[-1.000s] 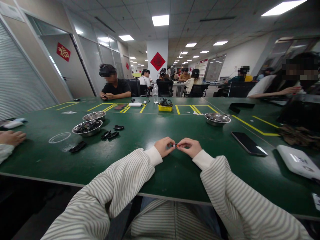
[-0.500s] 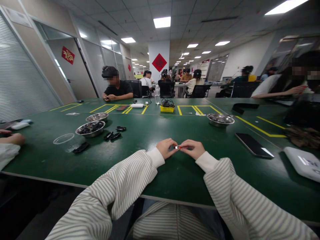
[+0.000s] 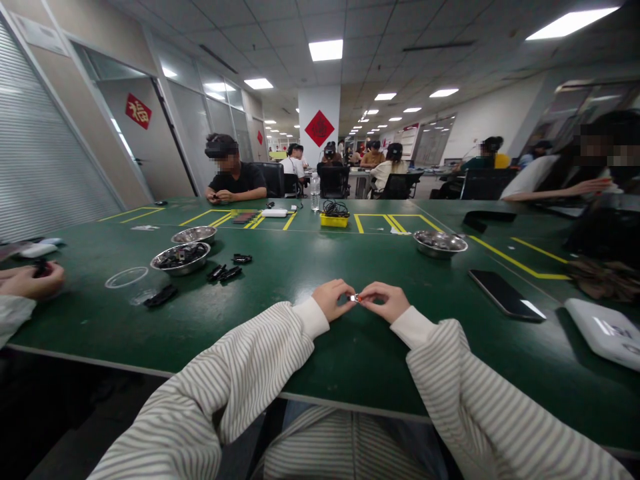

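Observation:
Between my two hands, over the green table, is a small silver and orange-red part (image 3: 355, 299), too small to name. My left hand (image 3: 332, 298) pinches its silver end between thumb and fingers. From the other side my right hand (image 3: 386, 300) pinches the orange-red end. The fingertips of both hands nearly meet and cover some of the part. Small black parts (image 3: 224, 273) lie on the table farther forward, left of my hands.
Metal bowls (image 3: 181, 259) with black parts and a clear plastic cup (image 3: 127, 279) stand left. Another bowl (image 3: 440, 244), a phone (image 3: 506, 294) and a white case (image 3: 603, 330) are right. A yellow tray (image 3: 334, 219) holds cables. At the left edge a co-worker's hands (image 3: 35, 280) hold something dark.
My hands stay nearly in place, still pinching the small part. At the left edge, the co-worker's hands have moved slightly right and a dark object now shows in them.

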Motion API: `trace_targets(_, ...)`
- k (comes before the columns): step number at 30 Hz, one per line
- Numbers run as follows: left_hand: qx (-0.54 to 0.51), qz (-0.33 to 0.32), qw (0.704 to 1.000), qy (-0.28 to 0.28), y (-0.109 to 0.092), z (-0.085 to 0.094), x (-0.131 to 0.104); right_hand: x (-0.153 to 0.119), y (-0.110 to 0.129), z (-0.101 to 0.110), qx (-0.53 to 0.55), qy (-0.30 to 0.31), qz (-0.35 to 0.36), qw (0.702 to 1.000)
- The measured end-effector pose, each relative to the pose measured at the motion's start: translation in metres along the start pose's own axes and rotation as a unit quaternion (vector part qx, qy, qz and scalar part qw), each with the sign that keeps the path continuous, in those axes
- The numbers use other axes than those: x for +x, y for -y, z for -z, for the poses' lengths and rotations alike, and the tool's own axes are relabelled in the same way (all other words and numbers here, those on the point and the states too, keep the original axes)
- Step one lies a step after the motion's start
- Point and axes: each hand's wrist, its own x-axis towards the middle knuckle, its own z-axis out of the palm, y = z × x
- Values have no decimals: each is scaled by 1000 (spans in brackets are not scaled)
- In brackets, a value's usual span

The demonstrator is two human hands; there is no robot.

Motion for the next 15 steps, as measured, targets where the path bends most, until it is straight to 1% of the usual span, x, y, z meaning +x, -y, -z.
trace_targets(8,10,-20,1000,6,1,1,0,0,-1,-1,-3,-6,-5,1000)
trace_targets(12,1,-9,1000,4,0,1,0,0,-3,-2,4,-13,-7,1000)
trace_targets(15,-17,6,1000,5,1,0,1,0,-5,-4,9,-16,-20,1000)
